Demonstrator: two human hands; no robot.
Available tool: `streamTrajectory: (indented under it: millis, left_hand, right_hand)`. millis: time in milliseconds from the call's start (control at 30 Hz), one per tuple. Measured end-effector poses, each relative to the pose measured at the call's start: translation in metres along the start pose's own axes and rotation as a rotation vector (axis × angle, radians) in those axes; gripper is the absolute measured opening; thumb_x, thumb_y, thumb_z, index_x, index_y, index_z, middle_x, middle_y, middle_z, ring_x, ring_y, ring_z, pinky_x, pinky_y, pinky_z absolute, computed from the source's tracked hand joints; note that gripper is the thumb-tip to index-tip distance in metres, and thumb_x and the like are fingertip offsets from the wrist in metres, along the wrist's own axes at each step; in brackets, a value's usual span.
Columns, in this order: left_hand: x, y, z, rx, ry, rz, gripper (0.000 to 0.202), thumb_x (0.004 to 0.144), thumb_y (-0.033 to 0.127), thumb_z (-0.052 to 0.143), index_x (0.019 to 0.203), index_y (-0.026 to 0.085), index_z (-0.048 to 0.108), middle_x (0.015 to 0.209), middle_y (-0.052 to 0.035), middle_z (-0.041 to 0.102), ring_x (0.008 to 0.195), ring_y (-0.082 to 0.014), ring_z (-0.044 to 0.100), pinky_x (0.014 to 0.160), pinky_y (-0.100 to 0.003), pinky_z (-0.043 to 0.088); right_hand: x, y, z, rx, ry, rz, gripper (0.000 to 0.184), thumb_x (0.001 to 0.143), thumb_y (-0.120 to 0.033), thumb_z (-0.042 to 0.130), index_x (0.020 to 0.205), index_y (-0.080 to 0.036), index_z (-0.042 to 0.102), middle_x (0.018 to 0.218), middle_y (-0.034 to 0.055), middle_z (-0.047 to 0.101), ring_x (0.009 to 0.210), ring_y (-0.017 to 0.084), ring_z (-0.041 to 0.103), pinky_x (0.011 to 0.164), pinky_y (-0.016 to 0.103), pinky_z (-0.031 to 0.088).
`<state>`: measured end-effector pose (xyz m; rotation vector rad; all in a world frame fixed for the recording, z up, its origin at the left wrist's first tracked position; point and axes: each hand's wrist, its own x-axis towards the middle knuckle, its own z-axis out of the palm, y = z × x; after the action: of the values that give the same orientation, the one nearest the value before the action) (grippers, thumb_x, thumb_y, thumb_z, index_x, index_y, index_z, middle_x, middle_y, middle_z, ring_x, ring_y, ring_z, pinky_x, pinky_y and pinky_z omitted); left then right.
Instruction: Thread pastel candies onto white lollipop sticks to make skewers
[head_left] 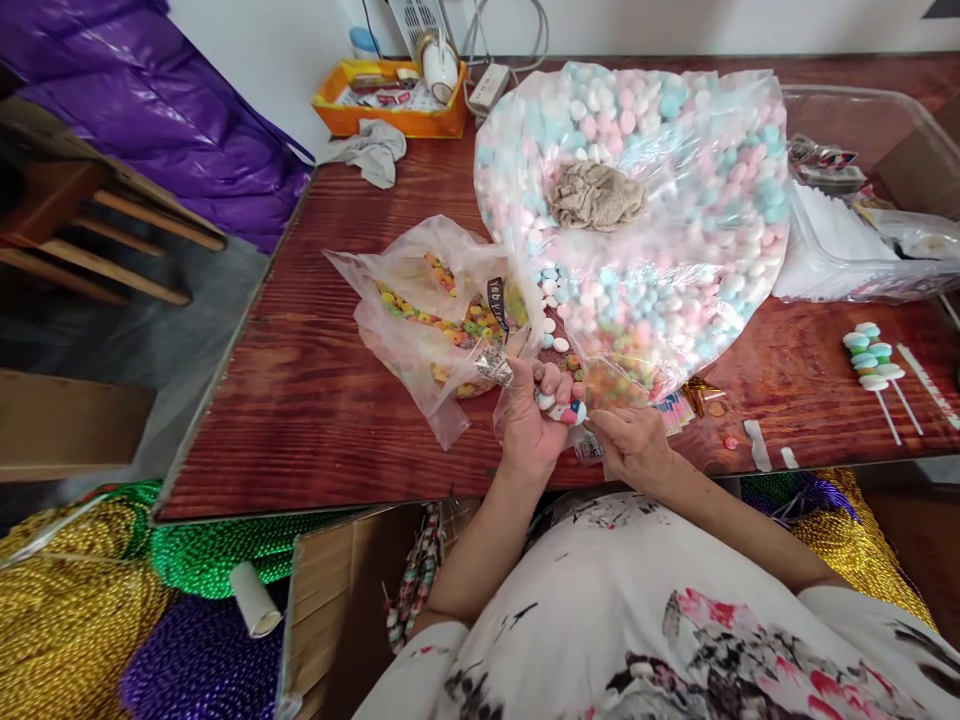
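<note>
Clearly my left hand is pinching a small, light, brittle-looking candy piece at its sides, my right hand just beside it, fingers loosely curled and holding nothing I can see.

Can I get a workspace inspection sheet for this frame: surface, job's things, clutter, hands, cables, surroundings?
Surface: dark red wooden table, grain visible.
Job's things: candy stick held at the table's near edge; finished candy sticks lying at the right.
Clutter: big bag of pastel candies with a beige cloth on it; smaller bag of coloured rings; orange tray; grey rag; clear bin.
Hands: left hand closed on the candy stick; right hand beside it, fingertips at its end.
Cables: white cables at the far edge.
Surroundings: gold, green and purple bead strands on the floor; purple sheet.
</note>
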<state>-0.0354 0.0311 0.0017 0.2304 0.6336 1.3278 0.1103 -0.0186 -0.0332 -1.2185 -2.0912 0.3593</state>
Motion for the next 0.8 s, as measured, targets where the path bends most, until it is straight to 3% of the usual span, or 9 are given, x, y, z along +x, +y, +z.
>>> streamTrajectory:
  millis: [200,267,333,467,533,667,800]
  left_hand:
    - [-0.004,-0.008,-0.003,-0.009,-0.066,-0.026,0.056,0.077,0.065,0.072,0.066,0.019,0.041,0.055,0.0094,0.032,0.045,-0.0048,0.037,0.056,-0.022,0.047]
    - [-0.005,-0.008,-0.004,0.032,-0.084,-0.001,0.055,0.075,0.065,0.073,0.069,0.02,0.044,0.055,0.0093,0.034,0.046,-0.0052,0.039,0.058,-0.023,0.048]
    - [-0.006,-0.008,-0.007,0.088,-0.123,0.021,0.051,0.071,0.061,0.08,0.074,0.021,0.049,0.058,0.0087,0.04,0.05,-0.0067,0.045,0.063,-0.026,0.051]
    - [-0.004,-0.004,-0.015,0.107,-0.127,0.041,0.039,0.074,0.046,0.083,0.074,0.02,0.054,0.067,0.0058,0.051,0.064,-0.0102,0.057,0.08,-0.031,0.056]
    - [-0.001,-0.002,-0.017,0.071,-0.079,0.026,0.039,0.081,0.043,0.078,0.067,0.018,0.051,0.066,0.0049,0.05,0.065,-0.0094,0.056,0.084,-0.031,0.055]
    - [0.004,0.0,-0.012,-0.021,0.048,0.013,0.048,0.092,0.049,0.062,0.061,0.017,0.045,0.058,0.0055,0.044,0.055,-0.0079,0.048,0.074,-0.028,0.055]
    - [0.007,0.004,-0.009,-0.098,0.178,0.013,0.054,0.094,0.06,0.051,0.062,0.019,0.04,0.054,0.0071,0.039,0.05,-0.0075,0.043,0.066,-0.026,0.053]
  right_hand:
    - [0.009,-0.012,0.007,0.976,-0.201,0.482,0.034,0.091,-0.042,0.054,0.064,-0.02,0.051,0.048,-0.0066,0.038,0.044,0.009,0.031,0.048,0.024,0.026]
    - [0.009,-0.015,0.011,1.105,-0.234,0.542,0.037,0.091,-0.045,0.05,0.062,-0.022,0.045,0.045,-0.008,0.033,0.04,0.009,0.026,0.045,0.024,0.024]
    - [0.008,-0.014,0.012,0.949,-0.162,0.47,0.036,0.093,-0.041,0.048,0.063,-0.021,0.046,0.048,-0.0064,0.038,0.043,0.009,0.031,0.048,0.025,0.026]
    - [0.006,-0.001,0.004,0.179,-0.018,0.116,0.027,0.093,-0.024,0.05,0.068,-0.018,0.057,0.058,-0.0011,0.054,0.054,0.011,0.04,0.058,0.028,0.028]
    - [0.004,0.006,-0.001,-0.065,0.007,-0.008,0.024,0.093,-0.018,0.051,0.071,-0.018,0.06,0.059,-0.0005,0.058,0.054,0.011,0.041,0.059,0.029,0.027]
    - [0.001,0.009,-0.002,-0.281,0.07,-0.1,0.026,0.09,-0.013,0.05,0.066,-0.019,0.057,0.055,-0.0017,0.056,0.052,0.011,0.04,0.06,0.029,0.027]
    - [0.002,0.003,0.0,-0.349,0.111,-0.17,0.025,0.09,-0.012,0.05,0.066,-0.018,0.056,0.054,-0.0016,0.054,0.052,0.011,0.041,0.06,0.03,0.027]
